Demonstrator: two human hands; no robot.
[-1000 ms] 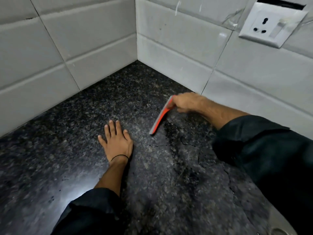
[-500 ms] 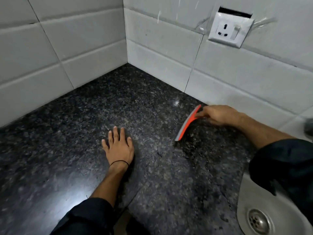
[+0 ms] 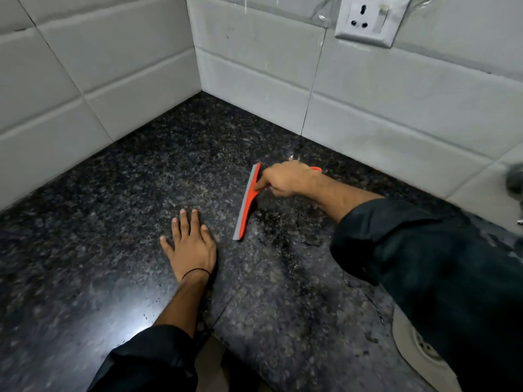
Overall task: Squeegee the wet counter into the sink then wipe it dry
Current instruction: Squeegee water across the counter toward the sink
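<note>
counter [image 3: 119, 216]: dark speckled granite, fills the middle and lower frame, runs into a tiled corner at upper centre.
squeegee [image 3: 246, 203]: orange with a grey blade edge, centre frame, blade edge down on the counter, long axis running from upper right to lower left. Handle end pokes out orange behind the right hand, toward the right wall.
right hand [image 3: 287, 178]: centre-right, reaching in from the right edge. Grip: fingers curled tight around the squeegee handle, one fingertip pressed against the orange back of the blade.
left hand [image 3: 191, 244]: just left of and below the squeegee's lower end, near it but apart. Grip: fingers spread, palm flat on the counter, holding nothing. Thin black band on the wrist.
water: glossy wet patches and streaks right of the blade, centre to lower right, trailing toward the sink. Counter left of the blade looks duller.
sink [image 3: 410, 352]: lower right corner, pale basin with a metal drain, mostly hidden by the right sleeve.
sleeves: dark, both arms.
wall [image 3: 85, 58]: white tiles on both sides of the corner.
socket [image 3: 370, 19]: white, upper right, on the wall.
</note>
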